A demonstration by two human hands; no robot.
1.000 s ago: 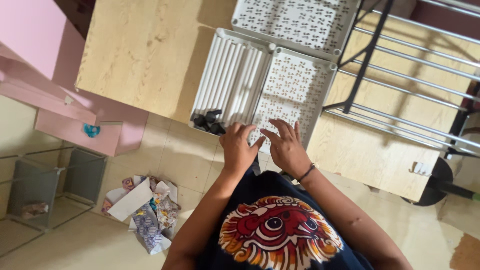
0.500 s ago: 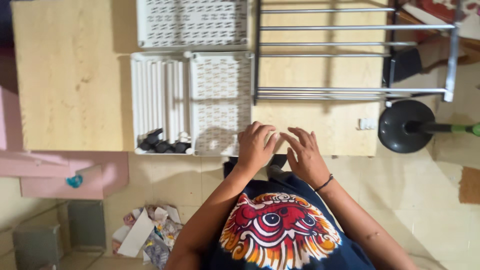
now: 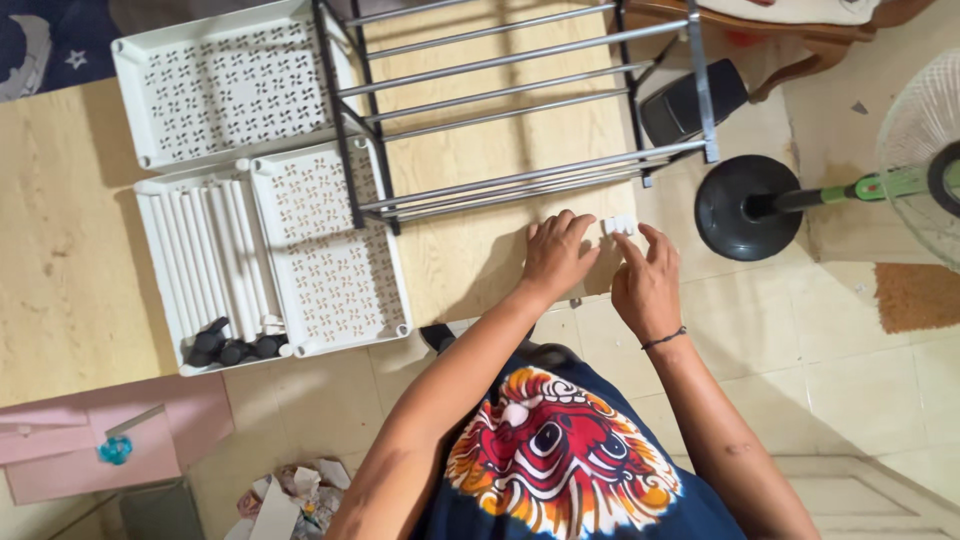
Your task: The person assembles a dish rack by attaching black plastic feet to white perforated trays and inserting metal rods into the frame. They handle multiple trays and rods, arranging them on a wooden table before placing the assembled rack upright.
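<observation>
Just below the metal rack point(image 3: 520, 110), at the board's point(image 3: 480, 250) near corner, a small white piece point(image 3: 619, 225) was pinched by the fingertips of the right hand point(image 3: 648, 285), while the left hand point(image 3: 556, 255) was laid flat and unclenched on the board beside it, grasping nothing. Left of the rack, white perforated trays point(image 3: 330, 250) and a bundle of white tubes point(image 3: 205, 260) were set out. The piece would best be steadied by both hands and kept square to the board edge.

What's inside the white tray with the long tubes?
The white tray holds white tubes lying side by side, plus black pieces at its near end. Anything beneath them is hidden.
</observation>
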